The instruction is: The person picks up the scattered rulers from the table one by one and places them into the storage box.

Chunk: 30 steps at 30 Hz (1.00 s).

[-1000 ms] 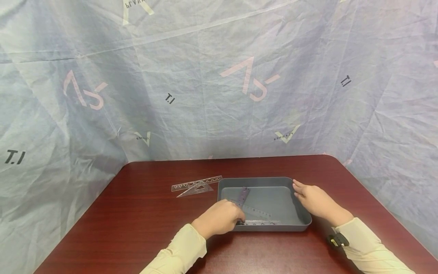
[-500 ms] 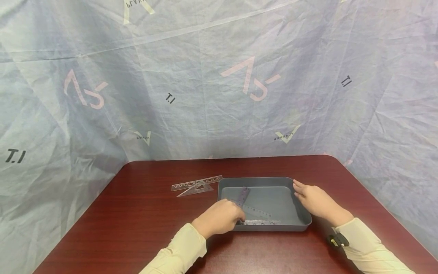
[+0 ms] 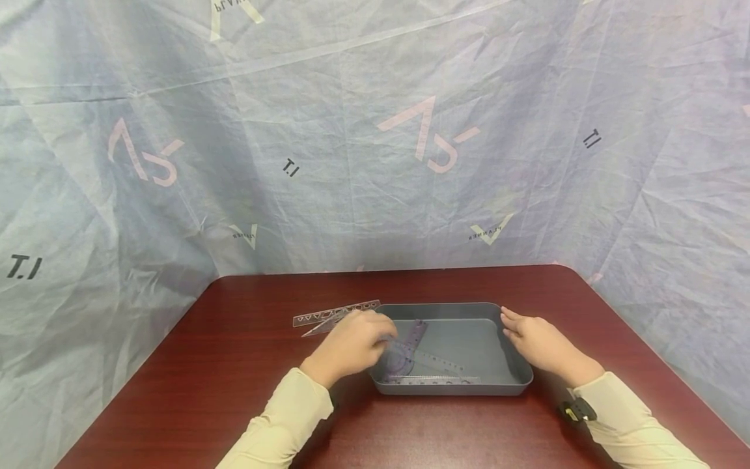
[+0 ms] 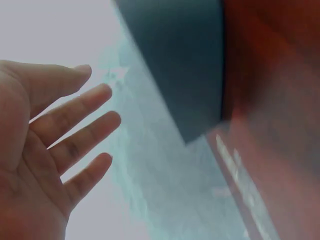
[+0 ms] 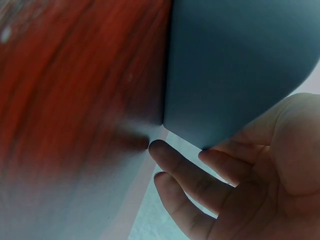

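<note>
My left hand (image 3: 351, 345) hovers over the left rim of a grey tray (image 3: 457, 389) in the head view, fingertips slightly blurred. In the left wrist view its fingers are spread loosely and hold nothing. Inside the tray lie a purple ruler (image 3: 418, 333), a purplish protractor (image 3: 400, 359), a clear ruler (image 3: 448, 363) and another clear ruler (image 3: 433, 380) along the near wall. My right hand (image 3: 541, 345) holds the tray's right wall near the far corner. The right wrist view shows some fingers outside that wall, while others pass behind its edge.
Left of the tray, a clear stencil ruler (image 3: 316, 317) lies on the dark red table (image 3: 234, 365), with a set square (image 3: 319, 329) partly behind my left hand. A printed cloth (image 3: 351, 195) hangs behind and at both sides.
My left hand has let go by the tray's near left corner and moved up and left. The protractor and the near ruler's left end now show. My right hand stays put.
</note>
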Tool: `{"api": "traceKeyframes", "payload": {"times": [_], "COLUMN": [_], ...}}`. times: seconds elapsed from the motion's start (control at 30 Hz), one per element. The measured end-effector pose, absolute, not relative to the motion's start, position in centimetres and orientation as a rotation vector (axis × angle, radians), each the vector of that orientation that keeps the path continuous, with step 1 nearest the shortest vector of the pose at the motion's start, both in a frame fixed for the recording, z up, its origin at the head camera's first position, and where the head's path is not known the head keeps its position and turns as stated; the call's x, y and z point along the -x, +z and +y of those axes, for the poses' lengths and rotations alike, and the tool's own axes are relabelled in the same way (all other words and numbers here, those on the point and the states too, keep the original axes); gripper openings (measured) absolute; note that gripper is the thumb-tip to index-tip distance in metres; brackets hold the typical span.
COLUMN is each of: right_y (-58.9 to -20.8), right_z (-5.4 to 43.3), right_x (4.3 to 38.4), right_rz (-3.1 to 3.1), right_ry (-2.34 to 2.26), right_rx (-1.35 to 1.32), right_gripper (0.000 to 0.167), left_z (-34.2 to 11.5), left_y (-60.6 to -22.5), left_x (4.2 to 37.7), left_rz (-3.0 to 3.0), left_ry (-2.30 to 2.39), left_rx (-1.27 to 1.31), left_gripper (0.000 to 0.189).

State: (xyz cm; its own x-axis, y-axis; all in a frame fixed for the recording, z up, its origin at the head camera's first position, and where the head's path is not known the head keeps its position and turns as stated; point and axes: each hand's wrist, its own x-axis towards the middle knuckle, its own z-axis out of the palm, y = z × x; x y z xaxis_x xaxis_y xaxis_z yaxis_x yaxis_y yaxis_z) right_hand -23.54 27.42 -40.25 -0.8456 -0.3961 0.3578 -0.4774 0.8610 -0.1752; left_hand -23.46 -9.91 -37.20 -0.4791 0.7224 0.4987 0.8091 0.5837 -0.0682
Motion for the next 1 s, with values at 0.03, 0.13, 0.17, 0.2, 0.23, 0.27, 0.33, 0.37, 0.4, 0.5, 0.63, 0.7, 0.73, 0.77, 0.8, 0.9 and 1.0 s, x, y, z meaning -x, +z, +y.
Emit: {"api": "traceKeyframes", "payload": {"times": [0.03, 0.13, 0.17, 0.2, 0.23, 0.27, 0.33, 0.37, 0.4, 0.5, 0.63, 0.7, 0.73, 0.77, 0.8, 0.9, 1.0], "right_y": [-40.3, -40.3, -40.4, -40.4, -40.3, -40.3, -40.3, -40.3, -40.3, -40.3, -40.3, -40.3, -40.3, -40.3, -40.3, -40.4, -40.4], "right_z": [27.4, 27.5, 27.5, 27.5, 27.5, 27.5, 27.5, 27.5, 27.5, 27.5, 27.5, 27.6, 27.5, 27.5, 27.5, 27.5, 27.5], "right_x": [23.6, 23.7, 23.7, 23.7, 23.7, 23.7, 23.7, 23.8, 23.7, 23.8, 23.8, 23.8, 23.8, 23.8, 23.8, 23.8, 23.7], "right_rz": [-2.726, -2.73, -2.731, -2.729, -2.727, -2.726, -2.725, -2.726, -2.727, -2.734, -2.738, -2.736, -2.735, -2.733, -2.731, -2.729, -2.726], "right_ry": [0.376, 0.382, 0.384, 0.382, 0.384, 0.383, 0.382, 0.383, 0.38, 0.375, 0.374, 0.372, 0.372, 0.371, 0.37, 0.369, 0.376], "right_rx": [-0.654, -0.652, -0.651, -0.654, -0.652, -0.654, -0.654, -0.653, -0.652, -0.649, -0.651, -0.652, -0.654, -0.654, -0.656, -0.656, -0.656], "right_gripper": [0.036, 0.036, 0.036, 0.036, 0.036, 0.036, 0.036, 0.036, 0.037, 0.037, 0.037, 0.037, 0.037, 0.037, 0.037, 0.037, 0.037], "left_z": [-10.4, -11.7, -12.2, -12.6, -13.1, -13.5, -14.3, -14.7, -15.1, -16.2, -17.2, -17.5, -17.6, -17.7, -17.8, -18.2, -18.8], "left_y": [-36.9, -36.0, -35.7, -35.5, -35.3, -35.1, -34.8, -34.7, -34.7, -34.8, -35.8, -36.5, -36.8, -37.1, -37.4, -38.1, -38.7], "left_x": [23.6, 24.0, 24.2, 24.3, 24.5, 24.6, 24.9, 25.1, 25.2, 25.8, 26.7, 27.1, 27.3, 27.5, 27.6, 28.1, 28.5], "left_rz": [-2.331, -2.332, -2.341, -2.352, -2.363, -2.375, -2.404, -2.421, -2.437, -2.498, -2.597, -2.643, -2.663, -2.683, -2.704, -2.762, -2.817], "left_ry": [-0.253, -0.272, -0.274, -0.269, -0.272, -0.276, -0.293, -0.301, -0.316, -0.377, -0.45, -0.474, -0.48, -0.484, -0.487, -0.489, -0.485], "left_rx": [1.19, 1.081, 1.044, 1.002, 0.964, 0.928, 0.857, 0.82, 0.786, 0.679, 0.562, 0.525, 0.504, 0.483, 0.46, 0.391, 0.336], "left_gripper": [0.02, 0.023, 0.025, 0.027, 0.029, 0.031, 0.033, 0.034, 0.035, 0.037, 0.039, 0.04, 0.04, 0.04, 0.04, 0.042, 0.045]}}
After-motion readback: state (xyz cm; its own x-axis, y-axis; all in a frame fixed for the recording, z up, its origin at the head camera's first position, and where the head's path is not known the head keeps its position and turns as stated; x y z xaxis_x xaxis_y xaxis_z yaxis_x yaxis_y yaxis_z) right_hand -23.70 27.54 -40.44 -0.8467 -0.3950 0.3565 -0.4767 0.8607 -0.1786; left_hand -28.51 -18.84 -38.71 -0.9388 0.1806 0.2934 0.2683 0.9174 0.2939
